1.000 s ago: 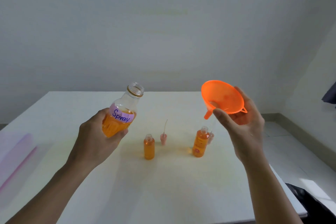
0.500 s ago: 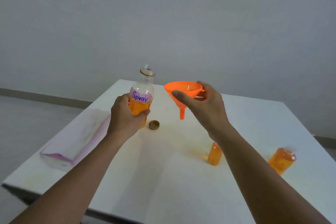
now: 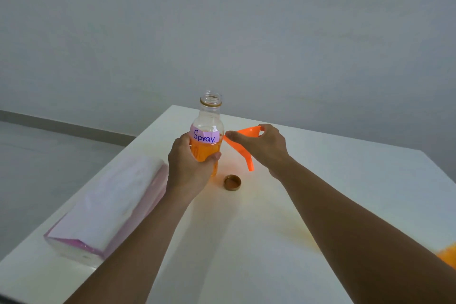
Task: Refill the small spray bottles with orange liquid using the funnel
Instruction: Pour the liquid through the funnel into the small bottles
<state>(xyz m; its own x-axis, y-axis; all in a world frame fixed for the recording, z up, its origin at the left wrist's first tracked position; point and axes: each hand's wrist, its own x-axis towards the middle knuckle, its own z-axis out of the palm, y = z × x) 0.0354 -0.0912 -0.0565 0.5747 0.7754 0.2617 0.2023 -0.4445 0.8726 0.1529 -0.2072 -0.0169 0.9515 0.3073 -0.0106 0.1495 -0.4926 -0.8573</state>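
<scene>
The left hand (image 3: 190,168) grips a clear plastic bottle (image 3: 208,116) round its lower half, fingers and thumb curled tight about it, at the centre of the frame. The bottle stands upright and uncapped, with orange liquid up to about its pink label reading "Spray". Its base is hidden behind the hand, so whether it touches the table (image 3: 246,254) cannot be told.

Just to the right, the right hand (image 3: 266,148) pinches the rim of an orange funnel (image 3: 243,145) between thumb and fingers. The funnel is tilted, its rim close beside the label and its spout pointing down and to the right. Below the spout a brown bottle cap (image 3: 232,182) lies on the white table, hollow side up.

At lower left lies a pink-and-white plastic-wrapped pack (image 3: 111,207). At the right edge is a blurred orange shape (image 3: 447,254), cut off by the frame.
</scene>
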